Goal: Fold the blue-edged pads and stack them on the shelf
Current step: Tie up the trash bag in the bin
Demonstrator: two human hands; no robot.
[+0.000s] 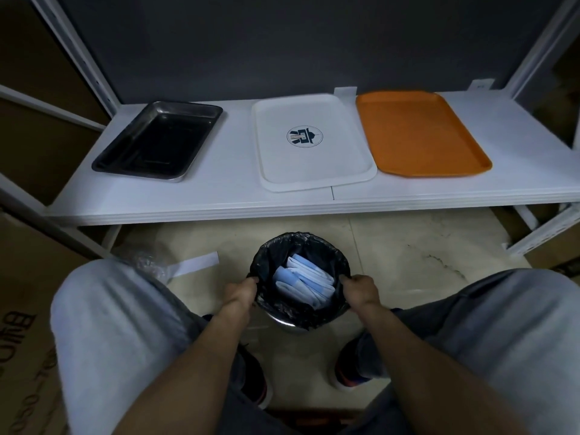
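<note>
Left hand (241,291) and right hand (359,288) pinch opposite edges of the bin liner (266,255), pads (306,279) inside; floor (392,246) open toward the shelf (219,196).

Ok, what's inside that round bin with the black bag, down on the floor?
Several crumpled blue-and-white pads lie inside the black plastic liner of the round metal bin. Anything beneath them, and the bin's bottom, is covered.

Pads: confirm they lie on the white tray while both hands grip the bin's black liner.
Not quite. The head view shows the pads in the bin, not on the white tray. The left hand and right hand do grip the black liner.
</note>
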